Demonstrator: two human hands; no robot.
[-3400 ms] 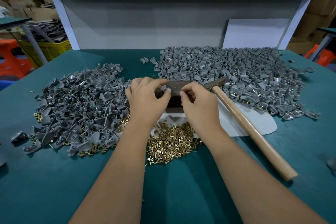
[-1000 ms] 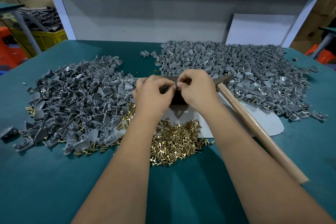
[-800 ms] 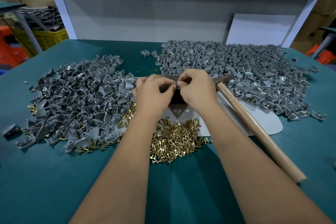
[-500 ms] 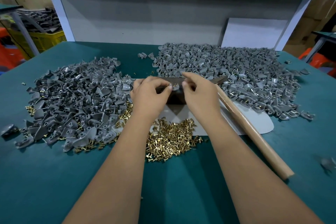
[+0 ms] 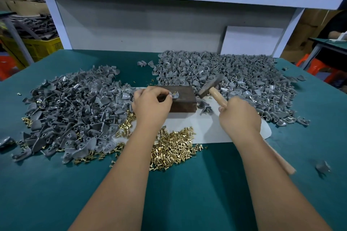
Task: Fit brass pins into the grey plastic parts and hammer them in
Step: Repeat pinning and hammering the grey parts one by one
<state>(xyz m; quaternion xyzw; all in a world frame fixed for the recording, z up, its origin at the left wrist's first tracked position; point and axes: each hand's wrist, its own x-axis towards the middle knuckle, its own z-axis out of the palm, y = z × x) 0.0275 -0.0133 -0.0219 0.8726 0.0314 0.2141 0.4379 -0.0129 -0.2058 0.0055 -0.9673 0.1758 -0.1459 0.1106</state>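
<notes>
Left grip (image 5: 152,103) pinches grey part (image 5: 175,95) on block (image 5: 183,99); right grip (image 5: 238,116) clasps hammer (image 5: 211,86)

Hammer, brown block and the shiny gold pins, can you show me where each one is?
hammer (image 5: 211,85): head camera view, on its dark metal head.
brown block (image 5: 183,102): head camera view, on its front face.
gold pins (image 5: 172,148): head camera view, on the middle of the loose pile.
</notes>
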